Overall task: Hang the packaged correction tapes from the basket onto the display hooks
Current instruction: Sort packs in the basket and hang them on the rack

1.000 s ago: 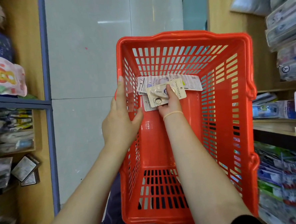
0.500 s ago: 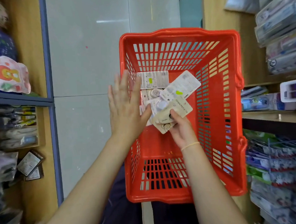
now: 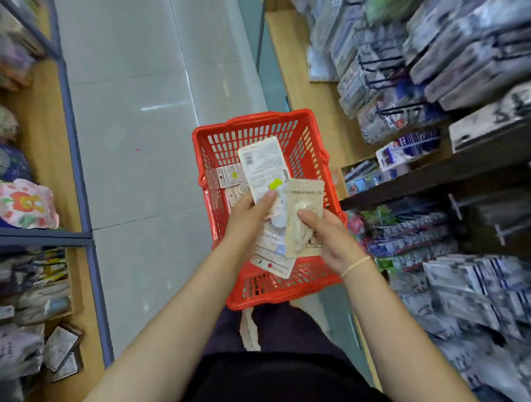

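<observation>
Left hand: I see my left hand above the red basket, thumb curled onto the printed back of a white packaged correction tape and pinching it upright with more packs fanned below it.
Right hand: my right hand grips a cream packaged correction tape by its lower right side, thumb on its front; a thin pale band circles that wrist.
Held packs: the white and cream packs overlap, touching, over the middle of the basket.
Basket: it sits on the tiled floor of the aisle, just ahead of my legs; a few more packs lie inside near its left wall.
Display hooks: black hooks on the right-hand shelving carry hanging packets, blurred, well apart from my hands.
Left shelving: assorted packaged goods, too blurred to name.
</observation>
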Tool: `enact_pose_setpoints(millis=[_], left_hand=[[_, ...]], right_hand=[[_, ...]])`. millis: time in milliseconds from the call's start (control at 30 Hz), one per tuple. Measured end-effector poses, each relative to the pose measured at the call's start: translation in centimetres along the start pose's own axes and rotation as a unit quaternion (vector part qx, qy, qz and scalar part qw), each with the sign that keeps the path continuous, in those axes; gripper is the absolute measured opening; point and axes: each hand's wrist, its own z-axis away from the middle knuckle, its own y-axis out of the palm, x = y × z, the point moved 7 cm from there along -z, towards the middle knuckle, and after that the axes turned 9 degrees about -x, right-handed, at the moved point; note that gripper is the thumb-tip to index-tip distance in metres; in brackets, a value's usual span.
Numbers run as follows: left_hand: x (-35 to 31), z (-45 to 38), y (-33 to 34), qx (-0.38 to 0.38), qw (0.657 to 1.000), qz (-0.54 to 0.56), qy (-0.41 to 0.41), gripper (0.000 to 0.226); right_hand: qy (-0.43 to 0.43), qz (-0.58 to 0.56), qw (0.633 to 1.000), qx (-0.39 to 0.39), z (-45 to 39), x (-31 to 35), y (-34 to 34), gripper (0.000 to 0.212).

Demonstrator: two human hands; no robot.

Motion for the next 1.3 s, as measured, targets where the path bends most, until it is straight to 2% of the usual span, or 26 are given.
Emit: enact_pose_setpoints(millis=[67, 200, 300, 367, 500, 600, 700, 867, 900, 967, 1033, 1133, 1233, 1300], left_hand=[[-0.8, 1.4, 0.8, -0.005, 1.000, 0.018, 0.005, 0.027], [-2.8, 3.8, 2.1, 0.015, 0.999, 0.027, 0.030, 0.030], [-4.0, 5.2, 2.7, 0.059, 0.997, 0.027, 0.032, 0.034], [-4.8, 6.1, 2.6, 0.089, 0.995, 0.018, 0.041, 0.034], [-6.5, 7.0, 1.3, 0.092, 0.994, 0.005, 0.055, 0.032], [-7.4, 7.6, 0.6, 0.102, 0.991, -0.016, 0.080, 0.042], [-7.5, 8.8, 1.1, 0.146, 0.984, -0.060, 0.085, 0.054], [-7.3, 11.1, 3.7, 0.217, 0.973, -0.069, 0.047, 0.032], [-7.4, 11.5, 4.1, 0.226, 0.970, -0.077, 0.048, 0.036], [-7.5, 12.1, 4.8, 0.242, 0.964, -0.095, 0.052, 0.052], [-7.7, 12.6, 5.3, 0.254, 0.959, -0.104, 0.065, 0.057], [-8.0, 13.2, 6.0, 0.267, 0.956, -0.091, 0.078, 0.050], [-8.5, 13.8, 7.0, 0.287, 0.951, -0.068, 0.092, 0.039], [-9.0, 14.1, 7.6, 0.289, 0.951, -0.055, 0.100, 0.041]], right_hand=[[-0.003, -0.034, 0.999, -0.019, 1.5, 0.7, 0.4, 0.044], [-0.009, -0.074, 0.997, -0.005, 4.4, 1.0, 1.4, 0.055], [-0.032, -0.083, 0.996, 0.002, 6.4, 1.7, 1.6, 0.057], [-0.042, -0.085, 0.995, -0.013, 7.6, 2.4, 1.2, 0.056], [-0.060, -0.106, 0.991, -0.061, 9.2, 3.7, -0.6, 0.062], [-0.089, -0.115, 0.985, -0.089, 10.0, 5.0, -1.9, 0.064], [-0.125, -0.104, 0.984, -0.071, 11.1, 6.6, -1.8, 0.058], [-0.169, -0.094, 0.981, -0.032, 12.4, 8.3, -0.6, 0.049], [-0.174, -0.089, 0.980, -0.032, 12.5, 8.4, -0.3, 0.049], [-0.184, -0.079, 0.979, -0.045, 12.9, 8.6, 0.0, 0.047], [-0.193, -0.077, 0.976, -0.060, 13.6, 8.9, 0.2, 0.045], [-0.220, -0.070, 0.969, -0.088, 14.6, 9.7, -0.1, 0.046], [-0.258, -0.026, 0.958, -0.121, 15.8, 10.8, -0.6, 0.036], [-0.283, 0.000, 0.947, -0.153, 16.8, 11.6, -1.1, 0.031]])
